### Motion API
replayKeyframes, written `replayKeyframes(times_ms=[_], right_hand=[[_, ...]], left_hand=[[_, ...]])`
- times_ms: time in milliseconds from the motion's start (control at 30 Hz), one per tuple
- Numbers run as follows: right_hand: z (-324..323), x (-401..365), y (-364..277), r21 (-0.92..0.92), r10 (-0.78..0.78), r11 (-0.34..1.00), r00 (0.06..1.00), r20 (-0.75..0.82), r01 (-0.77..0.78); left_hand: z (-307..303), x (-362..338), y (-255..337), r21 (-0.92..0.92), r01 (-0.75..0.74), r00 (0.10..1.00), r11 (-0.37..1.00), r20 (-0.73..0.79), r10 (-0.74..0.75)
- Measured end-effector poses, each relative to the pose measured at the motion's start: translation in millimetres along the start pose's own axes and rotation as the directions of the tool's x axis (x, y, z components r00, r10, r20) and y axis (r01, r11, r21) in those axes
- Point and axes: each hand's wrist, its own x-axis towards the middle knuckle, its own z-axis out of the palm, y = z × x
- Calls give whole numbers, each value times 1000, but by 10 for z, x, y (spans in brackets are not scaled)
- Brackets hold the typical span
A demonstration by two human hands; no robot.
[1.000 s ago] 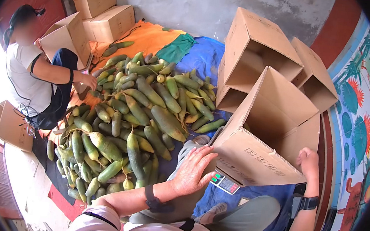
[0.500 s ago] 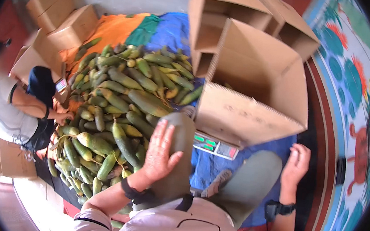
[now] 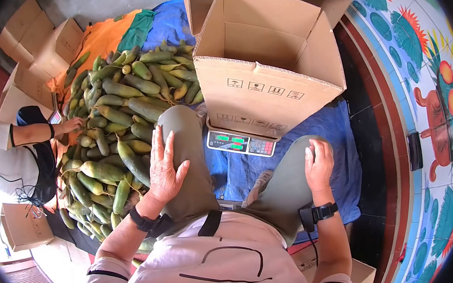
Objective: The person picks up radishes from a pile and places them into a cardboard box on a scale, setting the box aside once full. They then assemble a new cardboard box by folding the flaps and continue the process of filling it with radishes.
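The bottom of the box [image 3: 266,99] is hidden behind its front wall, so I cannot tell what lies inside. It covers the plate of the scale [image 3: 241,143], whose green digits are too small to read. The co-worker [image 3: 9,159] is partly lost in the dark lens edge, one hand at the vegetables [image 3: 127,99].

A second ago the right hand [image 3: 319,166] was at the box's side; now it is over the right knee [image 3: 305,149], fingers loosely bent and holding nothing. The left hand [image 3: 166,176], fingers spread and empty, seems to rest on the left leg [image 3: 185,143] (contact is hard to judge from above).

The box stands upright and open-topped on the scale, beside the vegetables heaped on the sheets [image 3: 167,21]. More cartons [image 3: 25,226] stand around, some cut off at the top.
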Motion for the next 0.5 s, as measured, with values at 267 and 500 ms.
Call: replayKeyframes(times_ms=[267,500], right_hand=[[34,-19,-41,46,64,997,998,25,-65],[77,-39,-14,16,87,996,995,52,-88]], left_hand=[[33,-27,53,25,-35,999,999,25,34],[24,6,51,-126,70,996,990,59,-63]])
